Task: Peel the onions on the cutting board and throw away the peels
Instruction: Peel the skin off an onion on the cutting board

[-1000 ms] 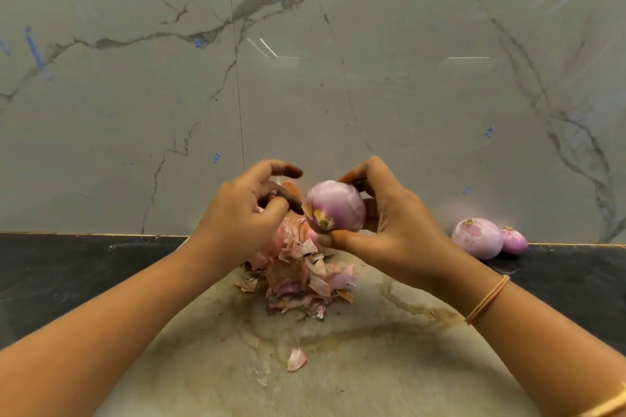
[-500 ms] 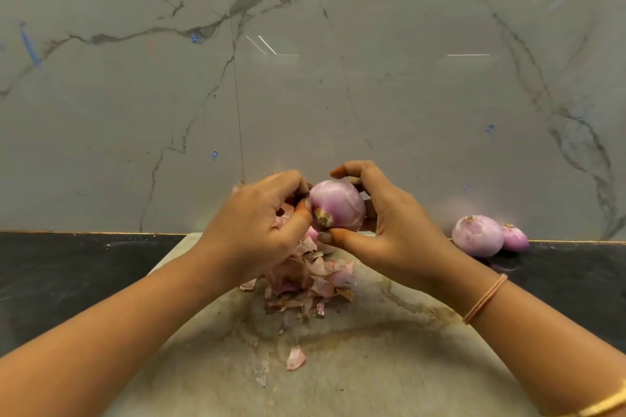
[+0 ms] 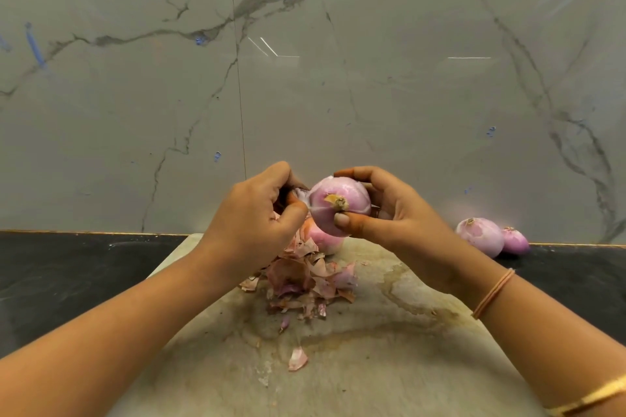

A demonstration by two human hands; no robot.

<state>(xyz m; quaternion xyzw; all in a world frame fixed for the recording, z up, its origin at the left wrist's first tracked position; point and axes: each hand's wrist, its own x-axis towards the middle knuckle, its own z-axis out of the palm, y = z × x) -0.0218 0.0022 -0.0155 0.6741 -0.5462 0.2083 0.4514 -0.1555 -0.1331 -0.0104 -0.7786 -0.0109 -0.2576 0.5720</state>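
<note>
A black counter [image 3: 67, 267] runs along the foot of a marbled wall [image 3: 372, 78], and a stained pale cutting board [image 3: 389, 366] lies on it. The left hand [image 3: 257, 213] is raised over the board's far end, fingers curled, thumb and fingertips pinching a thin strip of skin [image 3: 301, 195] that is partly pulled off but attached to the held onion [image 3: 338, 203]. Under it, a pile of peels [image 3: 305, 278] lies on the board, with another onion [image 3: 321, 239] resting at the pile's far edge and one loose peel [image 3: 298, 358] nearer the camera. The right hand [image 3: 399, 220] grips the held onion above the board, root end toward the camera, thumb beneath and fingers wrapped over the top. Further right, two peeled onions [image 3: 479, 235] sit touching on the counter against the wall
</note>
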